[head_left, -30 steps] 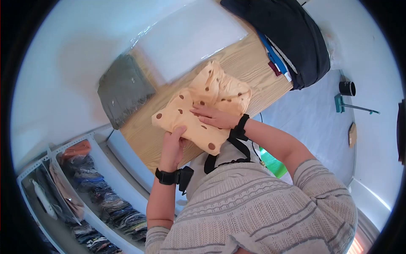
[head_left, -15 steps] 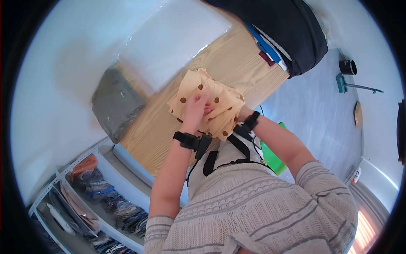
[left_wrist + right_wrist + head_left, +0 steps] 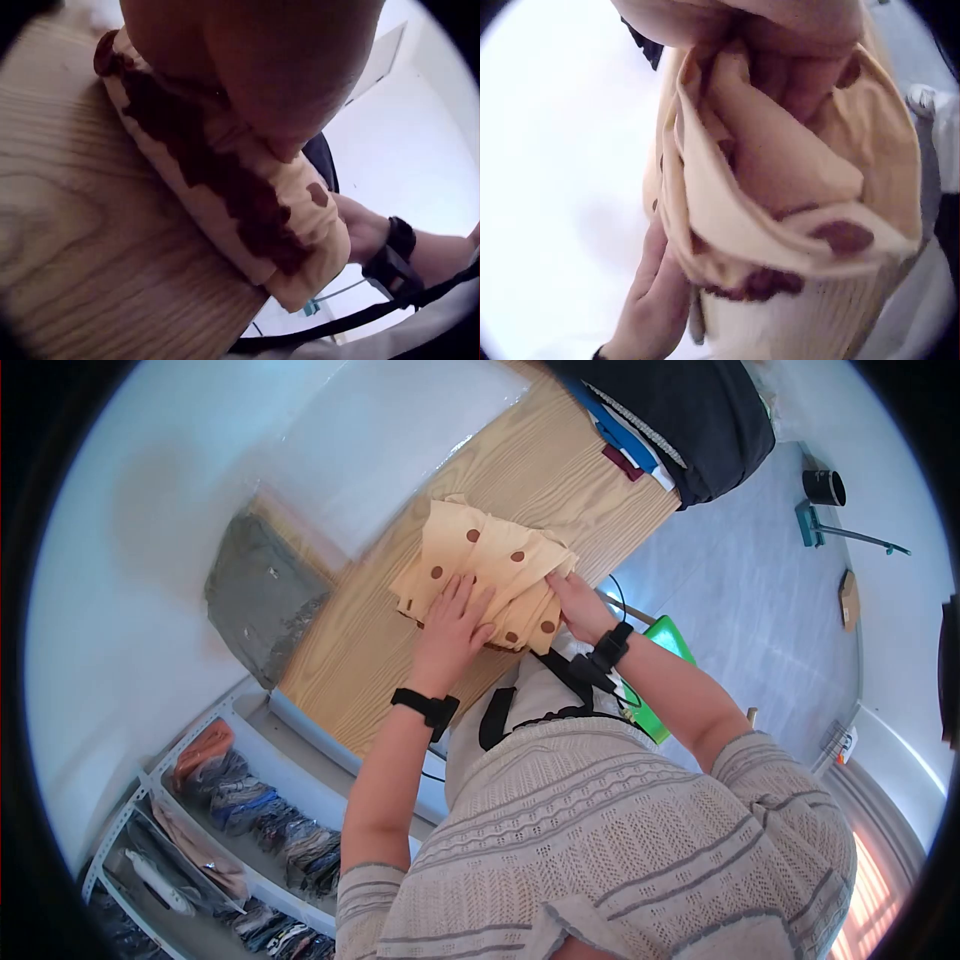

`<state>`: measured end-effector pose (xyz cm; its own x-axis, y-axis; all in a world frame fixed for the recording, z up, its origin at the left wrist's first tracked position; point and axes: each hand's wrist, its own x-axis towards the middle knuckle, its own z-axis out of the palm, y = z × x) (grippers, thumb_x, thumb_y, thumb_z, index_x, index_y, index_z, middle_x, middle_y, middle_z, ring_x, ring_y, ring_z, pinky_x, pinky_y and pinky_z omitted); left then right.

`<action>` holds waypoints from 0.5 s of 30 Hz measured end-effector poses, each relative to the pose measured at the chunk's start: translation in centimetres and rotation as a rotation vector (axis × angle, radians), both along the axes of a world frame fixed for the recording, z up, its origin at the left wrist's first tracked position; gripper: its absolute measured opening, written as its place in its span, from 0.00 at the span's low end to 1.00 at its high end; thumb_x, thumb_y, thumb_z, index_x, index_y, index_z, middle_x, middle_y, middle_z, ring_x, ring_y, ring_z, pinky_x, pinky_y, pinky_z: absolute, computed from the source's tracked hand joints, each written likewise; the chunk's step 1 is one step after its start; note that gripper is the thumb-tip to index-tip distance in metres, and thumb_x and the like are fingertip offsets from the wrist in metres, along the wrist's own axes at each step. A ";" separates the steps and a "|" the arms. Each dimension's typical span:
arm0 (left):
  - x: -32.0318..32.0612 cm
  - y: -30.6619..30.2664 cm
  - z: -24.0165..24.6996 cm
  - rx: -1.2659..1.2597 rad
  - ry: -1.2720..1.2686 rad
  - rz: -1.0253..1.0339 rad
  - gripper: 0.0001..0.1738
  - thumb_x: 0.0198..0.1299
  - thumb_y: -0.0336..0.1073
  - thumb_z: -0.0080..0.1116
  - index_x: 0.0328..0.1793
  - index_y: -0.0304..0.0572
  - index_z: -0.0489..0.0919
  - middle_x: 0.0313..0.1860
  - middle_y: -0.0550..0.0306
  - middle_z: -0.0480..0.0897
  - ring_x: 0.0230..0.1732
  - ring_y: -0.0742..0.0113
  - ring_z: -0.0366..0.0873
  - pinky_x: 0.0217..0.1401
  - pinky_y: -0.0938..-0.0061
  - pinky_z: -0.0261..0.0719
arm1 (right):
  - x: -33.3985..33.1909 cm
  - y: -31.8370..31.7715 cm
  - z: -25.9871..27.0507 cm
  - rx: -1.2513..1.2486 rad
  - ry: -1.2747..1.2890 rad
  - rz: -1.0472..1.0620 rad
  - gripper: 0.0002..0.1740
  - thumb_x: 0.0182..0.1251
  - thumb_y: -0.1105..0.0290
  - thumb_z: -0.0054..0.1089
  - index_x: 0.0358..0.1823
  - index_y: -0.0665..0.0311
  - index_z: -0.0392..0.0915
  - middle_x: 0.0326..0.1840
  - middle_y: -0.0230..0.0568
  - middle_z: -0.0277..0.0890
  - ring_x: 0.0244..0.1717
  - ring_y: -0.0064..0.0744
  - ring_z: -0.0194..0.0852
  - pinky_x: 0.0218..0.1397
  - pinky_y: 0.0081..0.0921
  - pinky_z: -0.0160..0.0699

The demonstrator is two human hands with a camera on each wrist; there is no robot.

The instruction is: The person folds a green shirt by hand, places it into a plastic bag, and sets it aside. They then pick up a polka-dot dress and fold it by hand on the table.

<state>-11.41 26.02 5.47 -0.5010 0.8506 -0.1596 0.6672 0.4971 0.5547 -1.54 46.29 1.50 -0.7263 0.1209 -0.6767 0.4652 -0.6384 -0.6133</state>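
Observation:
A pale orange cloth [image 3: 490,575] with brown spots lies folded in layers on the wooden table near its front edge. My left hand [image 3: 452,630] rests on its left part, fingers stretched out over the top layer. At the right end my right hand [image 3: 583,607] grips the layered edge, thumb on top. The right wrist view looks into the open end of the folds, where fingers [image 3: 806,86] reach in between the layers of cloth [image 3: 780,157]. A dark brown patch [image 3: 202,157] runs along the cloth's near side in the left wrist view.
Clear plastic sheeting [image 3: 390,440] covers the back of the table [image 3: 350,660]. A grey bagged item [image 3: 262,595] lies at the left end, and a dark garment pile [image 3: 690,420] at the far right. Shelves of bagged clothes [image 3: 260,800] stand lower left; a green bin [image 3: 668,640] sits beside the table.
The cloth was turned and gathered into a more compact folded bundle. My left hand went from its near edge to lying on top; my right hand moved from the top to the right end.

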 end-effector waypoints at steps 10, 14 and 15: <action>1.9 2.2 -0.6 -0.210 0.141 0.064 0.31 0.64 0.45 0.48 0.74 0.58 0.60 0.77 0.44 0.49 0.75 0.40 0.46 0.73 0.49 0.50 | 1.7 -0.3 3.7 0.170 -0.182 0.254 0.23 0.67 0.60 0.55 0.56 0.72 0.70 0.48 0.38 0.76 0.47 0.26 0.73 0.51 0.24 0.72; 2.4 2.9 -2.1 -0.054 0.154 0.333 0.31 0.61 0.44 0.53 0.72 0.57 0.63 0.75 0.44 0.54 0.74 0.42 0.49 0.69 0.42 0.52 | 1.8 -0.1 0.7 0.080 0.060 0.191 0.21 0.63 0.66 0.61 0.54 0.70 0.73 0.47 0.37 0.77 0.46 0.25 0.73 0.50 0.22 0.71; 2.3 2.8 -2.3 0.043 0.034 0.444 0.30 0.62 0.43 0.52 0.72 0.56 0.64 0.74 0.44 0.56 0.74 0.44 0.50 0.68 0.42 0.53 | 1.5 0.3 0.4 0.025 0.143 0.078 0.19 0.62 0.67 0.60 0.52 0.70 0.74 0.46 0.38 0.77 0.46 0.24 0.73 0.50 0.22 0.71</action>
<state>-9.06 28.78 3.13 -0.8237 0.5570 -0.1062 0.4122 0.7168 0.5624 -0.04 46.63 1.95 -0.8226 0.0755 -0.5636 0.4200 -0.5874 -0.6918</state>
